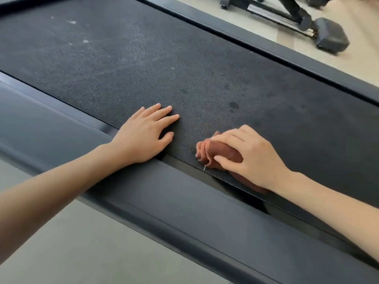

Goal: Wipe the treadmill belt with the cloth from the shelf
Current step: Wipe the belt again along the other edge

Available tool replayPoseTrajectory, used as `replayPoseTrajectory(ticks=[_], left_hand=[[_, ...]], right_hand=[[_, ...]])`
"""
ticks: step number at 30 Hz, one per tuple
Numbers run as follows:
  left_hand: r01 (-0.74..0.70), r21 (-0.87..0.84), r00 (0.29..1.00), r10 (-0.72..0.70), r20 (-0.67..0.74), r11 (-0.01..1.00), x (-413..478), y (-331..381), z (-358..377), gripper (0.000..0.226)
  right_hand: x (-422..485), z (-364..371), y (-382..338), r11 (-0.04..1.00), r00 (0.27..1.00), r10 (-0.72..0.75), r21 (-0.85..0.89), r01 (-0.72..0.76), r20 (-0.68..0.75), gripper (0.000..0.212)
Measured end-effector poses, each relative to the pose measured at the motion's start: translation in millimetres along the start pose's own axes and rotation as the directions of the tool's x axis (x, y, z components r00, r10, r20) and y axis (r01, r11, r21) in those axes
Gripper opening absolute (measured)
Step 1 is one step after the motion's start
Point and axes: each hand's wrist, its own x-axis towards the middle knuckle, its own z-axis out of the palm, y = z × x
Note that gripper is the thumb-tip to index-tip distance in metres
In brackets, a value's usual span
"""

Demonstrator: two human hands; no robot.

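Head view of the black textured treadmill belt [143, 64], seen across its width. The left hand [141, 138] lies flat at the near edge of the belt, fingers straight and spread, holding nothing. Its heel sits at the seam with the dark grey near side rail [164, 191], probably to brace the body while the other arm works. The right hand [246, 154] curls its fingers over the bunched rust-brown cloth [221, 153] with the thumb tucked against its side, and presses it onto the belt at the same near edge, just beside the left hand. Bunching gives a firm pad for rubbing. One fold trails under the wrist. Pale specks toward the far left of the belt and dark spots near its middle suggest that most of the surface awaits wiping. Beyond the far side rail [266, 46], the black base of another exercise machine [328, 35] stands on the pale floor [61, 242]. No container is in view.
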Motion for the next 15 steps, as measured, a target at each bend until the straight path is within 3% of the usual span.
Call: replayPoseTrajectory(ticks=[5, 9, 15], left_hand=[[-0.005, 0.017, 0.999, 0.004, 0.033, 1.000, -3, 0, -1, 0.053], [-0.017, 0.009, 0.999, 0.017, 0.038, 1.000, -11, -1, -3, 0.051], [-0.013, -0.024, 0.999, 0.014, 0.037, 1.000, -15, -3, -5, 0.079]], right_hand=[[-64, -23, 7, 1.000, 1.000, 0.003, 0.009, -0.003, -0.005, 0.033], [-12, -7, 0, 0.996, 0.995, -0.093, 0.017, 0.093, 0.020, 0.037], [39, 19, -18, 0.993, 0.994, -0.101, 0.057, 0.104, -0.047, 0.043]])
